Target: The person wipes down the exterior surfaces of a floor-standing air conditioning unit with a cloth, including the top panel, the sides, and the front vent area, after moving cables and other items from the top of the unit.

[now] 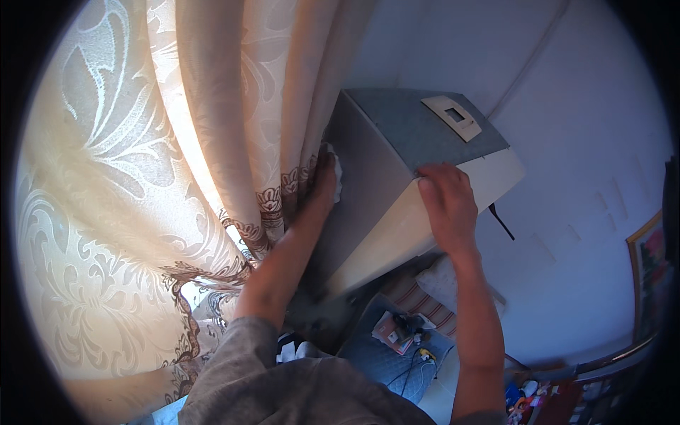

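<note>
Before me stands a tall boxy appliance (366, 196), like a refrigerator, with grey side, cream front and grey top. My left hand (323, 172) presses a white cloth (338, 175) to its grey side, close beside the curtain; part of that hand is in shadow. On the top front edge rests my right hand (450, 207), fingers curled over the corner and thumb against the front. A cream plastic plate (451, 116) with a small rectangular opening lies on the top panel.
Patterned curtains (212, 133) hang along the left. A pale wall (574, 159) rises behind and right, with a framed picture (648, 276). Below, a blue quilted surface (372, 329) bears a pink book or box (390, 332) and cables (411, 369). Colourful small items (523, 398) lie at lower right.
</note>
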The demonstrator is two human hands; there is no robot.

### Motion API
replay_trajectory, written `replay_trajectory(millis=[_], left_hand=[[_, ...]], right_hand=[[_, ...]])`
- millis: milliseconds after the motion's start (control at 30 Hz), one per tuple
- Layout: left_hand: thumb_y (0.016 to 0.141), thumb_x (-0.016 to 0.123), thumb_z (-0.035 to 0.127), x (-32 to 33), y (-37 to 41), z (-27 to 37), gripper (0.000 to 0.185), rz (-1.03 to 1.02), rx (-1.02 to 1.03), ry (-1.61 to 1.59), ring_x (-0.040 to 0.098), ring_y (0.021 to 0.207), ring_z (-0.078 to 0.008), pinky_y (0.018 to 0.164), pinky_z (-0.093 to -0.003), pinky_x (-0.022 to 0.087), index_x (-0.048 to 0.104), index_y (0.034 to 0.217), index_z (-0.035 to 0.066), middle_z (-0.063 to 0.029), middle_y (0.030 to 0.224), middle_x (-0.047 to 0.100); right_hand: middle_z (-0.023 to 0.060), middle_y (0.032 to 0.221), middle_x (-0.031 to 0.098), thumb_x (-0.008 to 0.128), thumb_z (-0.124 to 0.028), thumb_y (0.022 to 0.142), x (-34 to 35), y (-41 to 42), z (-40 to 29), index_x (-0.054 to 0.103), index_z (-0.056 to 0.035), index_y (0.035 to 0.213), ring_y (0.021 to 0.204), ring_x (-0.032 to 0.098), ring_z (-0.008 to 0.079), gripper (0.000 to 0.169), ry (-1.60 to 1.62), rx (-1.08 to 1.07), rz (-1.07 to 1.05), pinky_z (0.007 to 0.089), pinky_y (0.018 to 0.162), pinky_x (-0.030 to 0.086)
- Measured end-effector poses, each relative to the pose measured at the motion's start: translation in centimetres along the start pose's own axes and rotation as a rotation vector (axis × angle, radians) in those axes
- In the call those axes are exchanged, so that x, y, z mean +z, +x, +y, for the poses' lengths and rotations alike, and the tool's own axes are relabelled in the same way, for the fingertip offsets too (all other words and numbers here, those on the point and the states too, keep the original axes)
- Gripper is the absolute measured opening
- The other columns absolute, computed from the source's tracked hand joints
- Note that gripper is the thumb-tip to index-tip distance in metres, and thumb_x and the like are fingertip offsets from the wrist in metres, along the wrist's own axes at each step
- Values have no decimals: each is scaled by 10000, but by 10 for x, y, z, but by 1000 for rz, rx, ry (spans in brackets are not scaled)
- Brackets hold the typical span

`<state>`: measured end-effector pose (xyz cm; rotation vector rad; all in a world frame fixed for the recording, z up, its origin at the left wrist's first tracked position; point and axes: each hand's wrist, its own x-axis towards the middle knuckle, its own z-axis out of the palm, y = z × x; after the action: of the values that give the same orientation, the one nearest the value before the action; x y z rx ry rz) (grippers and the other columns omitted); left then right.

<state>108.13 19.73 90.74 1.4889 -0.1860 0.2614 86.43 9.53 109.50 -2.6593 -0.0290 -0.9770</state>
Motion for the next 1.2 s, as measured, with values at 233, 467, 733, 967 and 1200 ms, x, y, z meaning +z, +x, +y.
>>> replay_trajectory(millis=[233, 467, 733, 967, 1200], left_hand=[[883, 559, 303, 15, -205, 61, 545, -357, 493, 338, 235, 1403, -421, 1091, -495, 276, 442, 1377, 104, -222, 1476, 328], [856, 612, 241, 7, -147, 21, 446, -398, 748, 407, 301, 1368, -434, 1086, -495, 299, 523, 1239, 31, -240, 1443, 368], [1004, 385, 223, 7, -107, -57, 489, -40, -118, -82, 256, 1392, -401, 1128, -459, 246, 279, 1433, 13, -268, 1510, 205], [1009, 339, 134, 14, -209, -32, 509, -252, -92, 184, 265, 1400, -374, 1111, -454, 283, 192, 1482, 16, -209, 1556, 150], [1009, 371, 268, 4, -90, -111, 531, -37, 403, 691, 308, 1373, -300, 1129, -379, 219, 271, 1461, 8, -201, 1492, 314]], right_hand=[[85, 1145, 632, 480, -337, 953, -9, -5, 3, 649, -85, 1080, 1195, 483, 350, 329, 31, 3, 59, 430, 1014, 357], [89, 1168, 621, 465, -346, 961, -11, -10, 1, 649, -70, 1084, 1215, 464, 343, 353, -106, -34, 24, 425, 1025, 341], [79, 1120, 641, 449, -368, 967, -1, -8, -5, 651, -80, 1078, 1195, 477, 334, 369, -110, -2, 40, 425, 1010, 352], [82, 1057, 652, 463, -348, 963, -5, -8, -4, 647, -73, 1049, 1128, 515, 330, 342, -149, -88, 79, 419, 1009, 357], [95, 1045, 656, 481, -343, 955, 1, -12, -2, 660, -67, 1016, 1101, 530, 338, 335, -148, -64, 117, 416, 995, 367]])
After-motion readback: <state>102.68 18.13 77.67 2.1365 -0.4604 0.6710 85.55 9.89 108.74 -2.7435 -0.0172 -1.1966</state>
